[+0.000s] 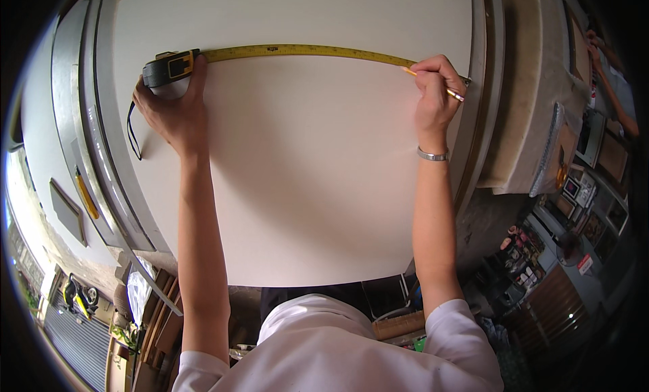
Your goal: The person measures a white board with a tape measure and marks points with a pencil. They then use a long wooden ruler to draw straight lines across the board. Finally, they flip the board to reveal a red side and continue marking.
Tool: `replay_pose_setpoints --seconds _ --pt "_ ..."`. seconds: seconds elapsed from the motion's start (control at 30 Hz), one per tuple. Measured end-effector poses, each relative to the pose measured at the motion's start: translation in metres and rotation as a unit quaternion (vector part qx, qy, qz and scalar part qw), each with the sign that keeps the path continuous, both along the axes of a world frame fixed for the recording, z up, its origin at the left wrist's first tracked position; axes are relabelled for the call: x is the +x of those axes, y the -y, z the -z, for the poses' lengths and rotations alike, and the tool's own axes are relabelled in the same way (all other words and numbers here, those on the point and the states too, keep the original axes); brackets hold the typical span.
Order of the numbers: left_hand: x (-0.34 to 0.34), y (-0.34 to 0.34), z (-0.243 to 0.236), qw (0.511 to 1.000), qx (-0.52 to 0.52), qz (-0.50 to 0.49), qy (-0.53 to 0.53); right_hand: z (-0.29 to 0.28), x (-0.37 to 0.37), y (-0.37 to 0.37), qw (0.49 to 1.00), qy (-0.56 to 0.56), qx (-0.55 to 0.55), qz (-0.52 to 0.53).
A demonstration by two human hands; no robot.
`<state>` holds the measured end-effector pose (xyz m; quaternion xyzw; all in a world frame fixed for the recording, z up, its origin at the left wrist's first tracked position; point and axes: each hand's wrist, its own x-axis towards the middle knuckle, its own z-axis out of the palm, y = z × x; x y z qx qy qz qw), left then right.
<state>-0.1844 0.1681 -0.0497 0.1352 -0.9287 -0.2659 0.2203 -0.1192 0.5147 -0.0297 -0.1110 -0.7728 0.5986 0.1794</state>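
Note:
A large white sheet [304, 155] lies flat in front of me. My left hand [177, 114] grips the black and yellow case of a tape measure [165, 70] near the sheet's far left, its thumb against the case's right end. A dark wrist strap dangles from the case. The yellow blade [297, 50] stretches across the sheet to the right, reaching the right edge. There my right hand [435, 94] is closed around a yellow pencil [455, 95], its point beside the blade. A metal-banded watch or bracelet [433, 154] sits on the right wrist.
Left of the sheet, a yellow utility knife [86, 194] lies near a dark angular piece [68, 211]. A long metal strip [108, 121] runs along that side. At the right stands a covered table [524, 87]; another person's arm [612, 87] shows beyond it.

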Motion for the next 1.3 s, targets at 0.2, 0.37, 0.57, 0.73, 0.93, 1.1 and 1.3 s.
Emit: replay_pose_setpoints --seconds 0.2,0.37,0.57,0.73,0.93,1.1,1.3 --pt "-0.005 0.011 -0.009 0.998 0.061 0.002 0.013 -0.001 0.003 -0.009 0.999 0.009 -0.047 -0.016" --pt "-0.001 0.005 -0.013 0.998 0.069 0.007 0.009 -0.006 -0.001 0.0 0.999 -0.003 -0.047 -0.004" --pt "0.0 0.008 -0.012 0.998 0.061 0.015 0.014 -0.001 -0.007 0.08 0.999 -0.021 0.009 -0.034" --pt "0.0 0.009 -0.01 0.998 0.067 0.018 0.016 0.0 -0.023 0.111 0.999 0.002 0.023 -0.03" --pt "0.001 0.009 -0.009 0.997 0.07 0.012 0.006 0.0 -0.033 0.13 0.999 0.001 0.007 -0.038" --pt "0.001 0.009 -0.009 0.998 0.065 0.017 0.007 -0.001 -0.041 0.158 0.998 -0.018 -0.002 -0.053" --pt "0.002 0.007 -0.006 0.997 0.08 0.011 -0.004 0.002 -0.048 0.186 0.998 -0.019 -0.002 -0.057"
